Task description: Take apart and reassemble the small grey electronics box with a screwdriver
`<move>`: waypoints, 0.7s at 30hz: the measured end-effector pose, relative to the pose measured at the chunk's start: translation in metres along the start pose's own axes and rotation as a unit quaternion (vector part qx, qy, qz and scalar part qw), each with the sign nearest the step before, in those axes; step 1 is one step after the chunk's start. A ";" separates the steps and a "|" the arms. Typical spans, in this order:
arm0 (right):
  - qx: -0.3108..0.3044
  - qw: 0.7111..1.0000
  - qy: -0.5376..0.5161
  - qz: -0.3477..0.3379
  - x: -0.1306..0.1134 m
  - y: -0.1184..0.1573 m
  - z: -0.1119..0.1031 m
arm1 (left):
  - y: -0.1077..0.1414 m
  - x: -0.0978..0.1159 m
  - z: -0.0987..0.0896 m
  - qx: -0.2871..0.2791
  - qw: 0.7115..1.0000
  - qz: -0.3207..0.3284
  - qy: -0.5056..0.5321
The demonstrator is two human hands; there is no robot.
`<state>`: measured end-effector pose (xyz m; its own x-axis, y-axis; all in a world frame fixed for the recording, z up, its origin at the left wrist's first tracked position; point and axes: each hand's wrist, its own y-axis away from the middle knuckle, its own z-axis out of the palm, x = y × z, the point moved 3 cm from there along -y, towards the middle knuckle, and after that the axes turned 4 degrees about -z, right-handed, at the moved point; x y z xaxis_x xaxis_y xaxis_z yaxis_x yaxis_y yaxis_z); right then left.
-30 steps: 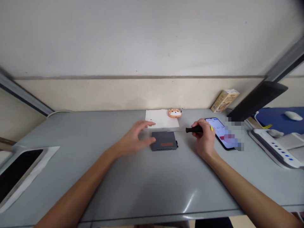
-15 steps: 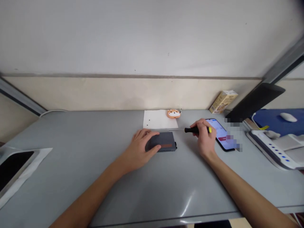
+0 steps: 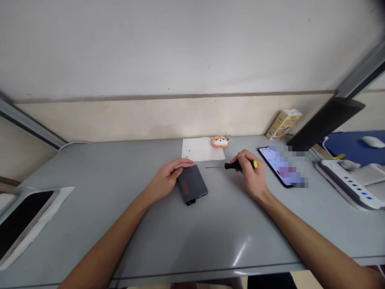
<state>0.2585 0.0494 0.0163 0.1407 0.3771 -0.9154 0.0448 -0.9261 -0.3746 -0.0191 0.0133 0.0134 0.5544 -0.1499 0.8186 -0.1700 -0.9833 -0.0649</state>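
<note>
A dark grey box (image 3: 194, 185) with a reddish label lies turned at an angle on the grey table. My left hand (image 3: 166, 176) has its fingers and thumb closed on the box's far left corner. To the right, my right hand (image 3: 251, 170) grips a screwdriver (image 3: 233, 165) with a black and yellow handle. Its thin shaft points left, and the tip is a short way from the box, not touching it. Behind the box lies a white paper (image 3: 197, 150) with small dark specks on it, and an orange animal-faced case (image 3: 219, 141) sits on its right part.
A lit phone (image 3: 276, 166) lies right of my right hand. Farther right are a carton (image 3: 283, 124), a black slanted object (image 3: 326, 124), a white power strip (image 3: 345, 182) and a mouse (image 3: 373, 141). At the left edge is a dark-screened device (image 3: 25, 220) on white paper.
The box has been turned so its short end with the black part faces the near edge. My left hand has shifted left to its far corner. My right hand and the screwdriver have moved slightly left.
</note>
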 end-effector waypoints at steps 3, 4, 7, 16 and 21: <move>-0.059 0.998 0.003 0.001 -0.002 0.004 0.007 | -0.001 -0.002 0.001 0.029 0.999 -0.024 0.010; -0.074 0.997 0.002 0.001 -0.002 0.005 0.009 | -0.001 -0.003 0.002 0.044 0.998 -0.036 0.011; -0.104 0.995 -0.004 0.003 -0.003 0.007 0.014 | 0.002 -0.002 0.003 0.072 0.996 -0.057 0.009; -0.077 0.997 -0.019 0.012 -0.005 0.004 0.008 | 0.006 0.003 0.003 0.030 0.998 -0.049 -0.008; -0.085 0.993 -0.079 0.011 -0.005 0.004 0.003 | 0.005 -0.003 0.005 0.022 0.995 -0.097 0.031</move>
<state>0.2546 0.0444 0.0187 -0.0135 0.3421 -0.9396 0.2119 -0.9173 -0.3370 -0.0172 0.0083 0.0080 0.5221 0.0477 0.8516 -0.0282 -0.9969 0.0732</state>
